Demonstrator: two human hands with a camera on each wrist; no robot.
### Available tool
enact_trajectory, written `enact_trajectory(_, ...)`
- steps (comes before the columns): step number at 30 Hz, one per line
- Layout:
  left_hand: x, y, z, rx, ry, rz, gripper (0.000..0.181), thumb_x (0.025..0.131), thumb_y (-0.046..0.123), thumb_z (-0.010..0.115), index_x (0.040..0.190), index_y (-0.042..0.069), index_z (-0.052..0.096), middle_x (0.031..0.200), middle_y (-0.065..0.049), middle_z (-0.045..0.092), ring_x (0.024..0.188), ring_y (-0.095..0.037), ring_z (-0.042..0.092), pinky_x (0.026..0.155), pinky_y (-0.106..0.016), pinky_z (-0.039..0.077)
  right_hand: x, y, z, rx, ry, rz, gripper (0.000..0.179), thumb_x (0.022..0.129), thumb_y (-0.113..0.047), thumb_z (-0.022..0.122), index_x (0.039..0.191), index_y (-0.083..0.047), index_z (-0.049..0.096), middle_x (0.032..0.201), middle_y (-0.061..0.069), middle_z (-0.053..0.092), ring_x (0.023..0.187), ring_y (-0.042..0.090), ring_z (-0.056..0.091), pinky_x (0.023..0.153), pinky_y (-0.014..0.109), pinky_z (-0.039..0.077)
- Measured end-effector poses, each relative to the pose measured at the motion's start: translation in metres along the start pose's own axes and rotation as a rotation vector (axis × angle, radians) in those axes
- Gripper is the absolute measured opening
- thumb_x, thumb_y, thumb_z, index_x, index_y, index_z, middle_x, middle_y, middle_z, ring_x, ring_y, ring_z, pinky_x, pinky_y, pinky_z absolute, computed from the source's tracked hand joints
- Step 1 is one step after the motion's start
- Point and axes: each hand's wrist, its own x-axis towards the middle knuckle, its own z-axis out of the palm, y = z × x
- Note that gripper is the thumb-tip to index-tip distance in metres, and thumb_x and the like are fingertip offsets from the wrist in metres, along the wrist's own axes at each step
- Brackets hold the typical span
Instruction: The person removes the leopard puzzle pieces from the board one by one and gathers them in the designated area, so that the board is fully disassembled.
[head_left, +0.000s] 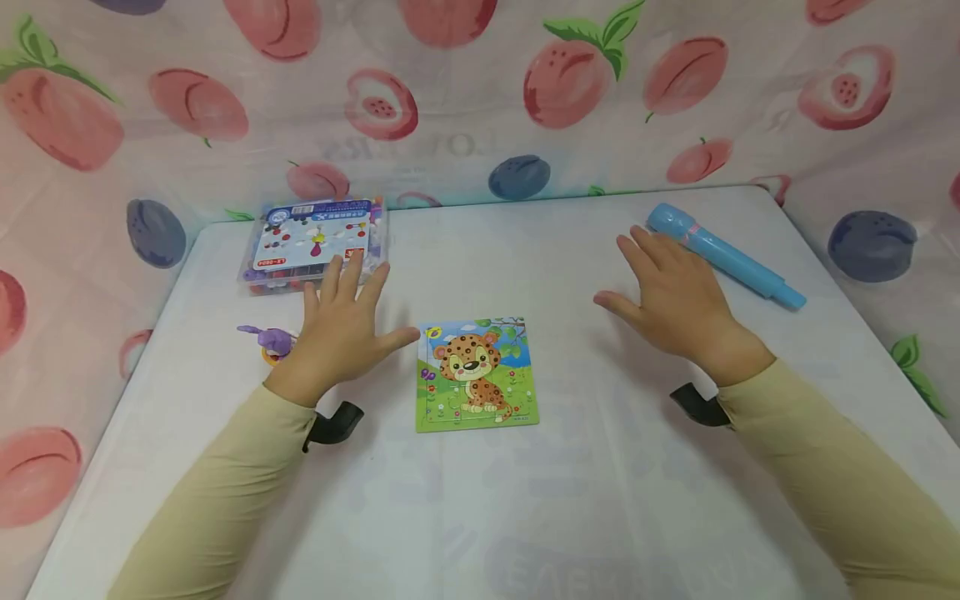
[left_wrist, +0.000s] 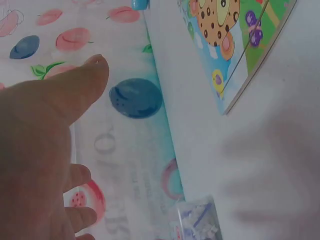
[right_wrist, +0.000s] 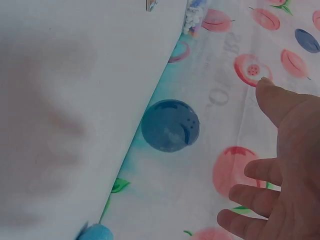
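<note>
My left hand [head_left: 341,329] hovers with spread fingers over the left part of the table, holding nothing. Its thumb points toward a square leopard-cub jigsaw puzzle [head_left: 477,375], which lies flat near the middle with its pieces fitted together. Just left of that wrist is a small purple toy [head_left: 274,340] with a yellow-orange part, partly hidden by the hand. My right hand [head_left: 675,300] is also raised, fingers extended and nothing in them. Close behind its fingers lies a light blue stick-shaped object [head_left: 727,256]; the hand overlaps it in the head view, and its kind is unclear.
A clear plastic box [head_left: 315,246] of colourful small parts, with a blue printed label, stands at the back left beyond my left fingertips. The white table [head_left: 510,517] ends at a fruit-print cloth [head_left: 465,108] hanging behind and at both sides.
</note>
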Motion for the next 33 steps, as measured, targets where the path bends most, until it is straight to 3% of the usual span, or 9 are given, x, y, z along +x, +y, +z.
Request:
enact_trajectory(9, 0.006, 0.008, 0.024, -0.098, 0.008, 0.148, 0.101, 0.085, 0.052, 0.075, 0.158, 0.005, 0.025, 0.164, -0.023, 0.008, 0.149, -0.045, 0.004, 0.111, -0.073, 0.008, 0.01, -0.017, 0.018, 0.196, -0.102, 0.002, 0.08, 0.094, -0.039, 0.069, 0.153, 0.002, 0.034, 0.158, 0.022, 0.032, 0.143, 0.042, 0.03, 0.114, 0.058, 0.027)
enact_trajectory(14, 0.006, 0.013, 0.037, -0.129, -0.012, 0.18, 0.098, 0.084, 0.048, 0.078, 0.157, 0.005, 0.029, 0.164, -0.022, 0.012, 0.149, -0.043, 0.009, 0.111, -0.073, 0.009, 0.014, -0.024, 0.035, 0.339, -0.137, -0.012, 0.079, 0.094, -0.036, 0.071, 0.153, 0.002, 0.035, 0.156, 0.02, 0.036, 0.143, 0.039, 0.03, 0.116, 0.055, 0.026)
enact_trajectory(24, 0.007, 0.02, 0.053, -0.165, -0.052, 0.273, 0.096, 0.078, 0.041, 0.086, 0.153, 0.003, 0.039, 0.159, -0.018, 0.031, 0.146, -0.04, 0.022, 0.115, -0.062, 0.021, 0.021, -0.036, 0.059, 0.449, -0.14, -0.091, 0.074, 0.091, -0.03, 0.076, 0.147, 0.005, 0.044, 0.148, 0.021, 0.047, 0.137, 0.039, 0.039, 0.114, 0.052, 0.03)
enact_trajectory(33, 0.009, 0.02, 0.064, -0.167, -0.08, 0.292, 0.086, 0.079, 0.039, 0.086, 0.148, 0.006, 0.048, 0.152, -0.01, 0.045, 0.145, -0.036, 0.027, 0.111, -0.062, 0.027, 0.023, -0.052, 0.073, 0.491, -0.251, -0.088, 0.07, 0.088, -0.025, 0.078, 0.145, 0.001, 0.048, 0.149, 0.017, 0.047, 0.139, 0.036, 0.037, 0.115, 0.049, 0.029)
